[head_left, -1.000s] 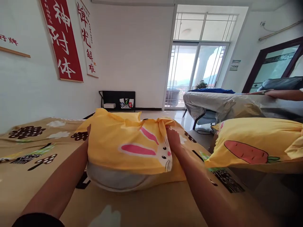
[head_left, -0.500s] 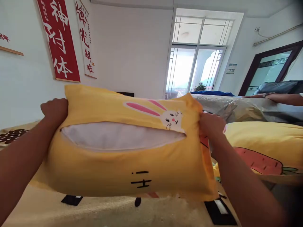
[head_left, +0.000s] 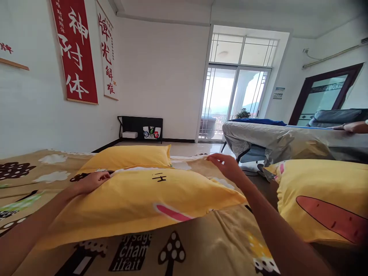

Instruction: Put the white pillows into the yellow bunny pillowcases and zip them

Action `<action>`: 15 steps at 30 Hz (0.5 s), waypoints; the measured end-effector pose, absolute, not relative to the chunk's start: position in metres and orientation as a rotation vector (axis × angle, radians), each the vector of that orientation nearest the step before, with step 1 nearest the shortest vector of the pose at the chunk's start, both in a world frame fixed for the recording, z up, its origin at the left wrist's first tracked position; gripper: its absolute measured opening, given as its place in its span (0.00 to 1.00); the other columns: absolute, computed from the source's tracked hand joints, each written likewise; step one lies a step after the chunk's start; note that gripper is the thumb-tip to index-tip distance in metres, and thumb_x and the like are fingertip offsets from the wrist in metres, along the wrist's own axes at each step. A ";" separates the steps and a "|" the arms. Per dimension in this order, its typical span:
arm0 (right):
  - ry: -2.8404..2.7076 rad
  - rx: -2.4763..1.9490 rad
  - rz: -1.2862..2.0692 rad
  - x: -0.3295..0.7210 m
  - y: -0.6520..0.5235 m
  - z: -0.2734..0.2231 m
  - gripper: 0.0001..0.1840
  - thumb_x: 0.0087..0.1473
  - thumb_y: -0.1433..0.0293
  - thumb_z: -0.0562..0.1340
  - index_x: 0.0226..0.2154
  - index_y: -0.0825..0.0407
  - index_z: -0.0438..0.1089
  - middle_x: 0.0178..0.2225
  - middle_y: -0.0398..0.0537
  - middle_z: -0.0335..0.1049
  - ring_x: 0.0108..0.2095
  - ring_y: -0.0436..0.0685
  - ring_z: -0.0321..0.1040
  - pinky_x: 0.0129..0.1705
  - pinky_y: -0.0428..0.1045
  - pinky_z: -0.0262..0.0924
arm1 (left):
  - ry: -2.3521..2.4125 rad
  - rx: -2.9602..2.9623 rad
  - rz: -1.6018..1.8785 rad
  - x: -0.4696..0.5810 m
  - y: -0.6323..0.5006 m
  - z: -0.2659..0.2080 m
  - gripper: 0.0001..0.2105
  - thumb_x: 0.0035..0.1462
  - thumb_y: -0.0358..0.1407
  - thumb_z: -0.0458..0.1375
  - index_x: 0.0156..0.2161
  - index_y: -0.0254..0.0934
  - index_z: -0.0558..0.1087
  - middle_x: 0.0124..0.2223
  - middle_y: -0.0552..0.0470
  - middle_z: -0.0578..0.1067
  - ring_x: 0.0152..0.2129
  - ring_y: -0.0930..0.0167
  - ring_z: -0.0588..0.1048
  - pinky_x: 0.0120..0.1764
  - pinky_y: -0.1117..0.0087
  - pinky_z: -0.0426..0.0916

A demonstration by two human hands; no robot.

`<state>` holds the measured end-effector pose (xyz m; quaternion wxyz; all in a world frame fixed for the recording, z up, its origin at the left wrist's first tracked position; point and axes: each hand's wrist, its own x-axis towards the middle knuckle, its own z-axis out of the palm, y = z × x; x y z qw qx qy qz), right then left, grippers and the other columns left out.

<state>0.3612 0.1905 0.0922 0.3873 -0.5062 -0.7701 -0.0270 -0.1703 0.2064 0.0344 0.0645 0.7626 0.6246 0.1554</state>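
Yellow rabbit-print pillow [head_left: 143,199] lies flat on the patterned bedsheet [head_left: 201,249], left hand [head_left: 93,180] resting open at its far-left edge, right hand [head_left: 227,166] open beyond its far-right corner; press evenly outward to square it.

Home bedroom: patterned bed sheet [head_left: 201,245], yellow pillows [head_left: 129,156], balcony glass doors [head_left: 232,103]

A pillow [head_left: 143,199] lies on the bed [head_left: 201,245] (second pillow [head_left: 126,157] behind it).
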 end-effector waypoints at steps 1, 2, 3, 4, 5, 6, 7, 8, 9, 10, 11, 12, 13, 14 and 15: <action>-2.039 -1.256 -0.035 0.337 0.194 0.080 0.17 0.60 0.60 0.52 0.39 0.49 0.73 0.40 0.46 0.76 0.40 0.56 0.71 0.40 0.48 0.61 | 1.824 2.401 0.451 -0.160 0.207 0.024 0.24 0.56 0.51 0.45 0.43 0.35 0.73 0.45 0.45 0.75 0.41 0.63 0.73 0.44 0.67 0.66; -2.132 -1.253 -0.030 0.314 0.197 0.064 0.16 0.60 0.61 0.52 0.41 0.49 0.72 0.42 0.46 0.76 0.42 0.55 0.70 0.43 0.48 0.60 | 1.782 2.490 0.474 -0.152 0.206 0.012 0.24 0.57 0.50 0.43 0.44 0.36 0.72 0.47 0.44 0.74 0.44 0.62 0.72 0.46 0.65 0.66; -2.257 -1.270 -0.046 0.293 0.200 0.047 0.15 0.61 0.62 0.53 0.42 0.48 0.72 0.43 0.46 0.75 0.44 0.56 0.69 0.45 0.49 0.59 | 1.754 2.562 0.536 -0.148 0.203 0.000 0.23 0.58 0.50 0.42 0.44 0.36 0.72 0.49 0.43 0.73 0.46 0.61 0.71 0.48 0.64 0.65; -2.399 -1.289 -0.074 0.277 0.202 0.030 0.14 0.61 0.63 0.53 0.41 0.48 0.71 0.43 0.46 0.75 0.43 0.55 0.69 0.45 0.48 0.59 | 1.732 2.604 0.596 -0.148 0.199 -0.012 0.23 0.60 0.50 0.41 0.45 0.37 0.71 0.50 0.43 0.73 0.47 0.62 0.70 0.50 0.64 0.64; -2.466 -1.303 -0.099 0.265 0.205 0.015 0.14 0.62 0.63 0.52 0.40 0.49 0.71 0.43 0.48 0.74 0.43 0.55 0.68 0.46 0.49 0.57 | 1.732 2.614 0.644 -0.152 0.196 -0.021 0.24 0.61 0.50 0.41 0.45 0.37 0.71 0.50 0.43 0.73 0.48 0.62 0.70 0.51 0.64 0.63; -2.520 -1.324 -0.130 0.258 0.207 0.004 0.14 0.63 0.63 0.52 0.38 0.50 0.71 0.42 0.49 0.74 0.43 0.55 0.68 0.46 0.49 0.57 | 1.749 2.603 0.665 -0.160 0.192 -0.027 0.24 0.61 0.51 0.41 0.45 0.37 0.71 0.50 0.43 0.73 0.48 0.62 0.69 0.51 0.64 0.62; -2.537 -1.350 -0.160 0.255 0.211 -0.003 0.15 0.63 0.62 0.51 0.38 0.50 0.70 0.42 0.50 0.73 0.43 0.56 0.68 0.46 0.49 0.56 | 1.765 2.585 0.656 -0.168 0.189 -0.030 0.24 0.61 0.52 0.41 0.46 0.37 0.71 0.50 0.44 0.73 0.49 0.62 0.69 0.52 0.64 0.62; -2.527 -1.383 -0.191 0.257 0.214 -0.007 0.15 0.63 0.62 0.51 0.37 0.51 0.70 0.42 0.51 0.73 0.43 0.56 0.67 0.46 0.49 0.56 | 1.768 2.563 0.623 -0.176 0.187 -0.030 0.25 0.61 0.53 0.42 0.46 0.37 0.72 0.51 0.45 0.73 0.49 0.62 0.69 0.52 0.64 0.62; -2.519 -1.421 -0.224 0.260 0.217 -0.007 0.16 0.63 0.61 0.51 0.38 0.52 0.69 0.42 0.51 0.73 0.43 0.57 0.67 0.45 0.50 0.55 | 1.754 2.539 0.581 -0.182 0.186 -0.028 0.25 0.61 0.53 0.43 0.47 0.38 0.72 0.51 0.45 0.73 0.48 0.63 0.70 0.51 0.65 0.62; -2.515 -1.454 -0.255 0.264 0.219 -0.006 0.16 0.63 0.60 0.51 0.38 0.52 0.69 0.42 0.52 0.73 0.43 0.57 0.67 0.45 0.51 0.55 | 1.719 2.519 0.542 -0.185 0.186 -0.024 0.25 0.60 0.53 0.43 0.47 0.38 0.72 0.50 0.46 0.73 0.47 0.63 0.71 0.49 0.67 0.63; -2.517 -1.481 -0.288 0.268 0.220 -0.005 0.17 0.63 0.60 0.51 0.38 0.53 0.70 0.41 0.53 0.73 0.42 0.58 0.68 0.45 0.51 0.54 | 1.667 2.501 0.508 -0.184 0.186 -0.020 0.25 0.61 0.53 0.43 0.47 0.38 0.72 0.49 0.46 0.74 0.46 0.64 0.71 0.48 0.69 0.64; -2.527 -1.501 -0.326 0.270 0.220 -0.003 0.18 0.64 0.61 0.50 0.38 0.54 0.70 0.40 0.54 0.73 0.43 0.59 0.68 0.46 0.52 0.54 | 1.629 2.481 0.474 -0.179 0.186 -0.016 0.24 0.61 0.52 0.43 0.47 0.39 0.72 0.49 0.47 0.74 0.44 0.65 0.72 0.46 0.70 0.64; -2.545 -1.508 -0.366 0.271 0.218 -0.003 0.19 0.64 0.61 0.49 0.37 0.54 0.71 0.40 0.54 0.74 0.43 0.59 0.68 0.47 0.53 0.53 | 1.623 2.470 0.432 -0.172 0.185 -0.013 0.23 0.61 0.51 0.43 0.46 0.39 0.73 0.47 0.47 0.75 0.43 0.65 0.72 0.45 0.70 0.64; -2.563 -1.506 -0.406 0.270 0.215 -0.003 0.20 0.65 0.61 0.48 0.36 0.54 0.72 0.38 0.54 0.74 0.42 0.59 0.68 0.47 0.53 0.52 | 1.643 2.468 0.383 -0.164 0.184 -0.011 0.22 0.61 0.50 0.43 0.43 0.39 0.74 0.45 0.47 0.75 0.42 0.65 0.73 0.44 0.69 0.64; -2.577 -1.498 -0.449 0.269 0.211 -0.003 0.21 0.65 0.62 0.48 0.35 0.54 0.73 0.37 0.54 0.75 0.42 0.59 0.68 0.48 0.53 0.51 | 1.672 2.474 0.324 -0.155 0.181 -0.010 0.21 0.61 0.48 0.43 0.39 0.39 0.74 0.43 0.48 0.76 0.41 0.64 0.73 0.43 0.68 0.63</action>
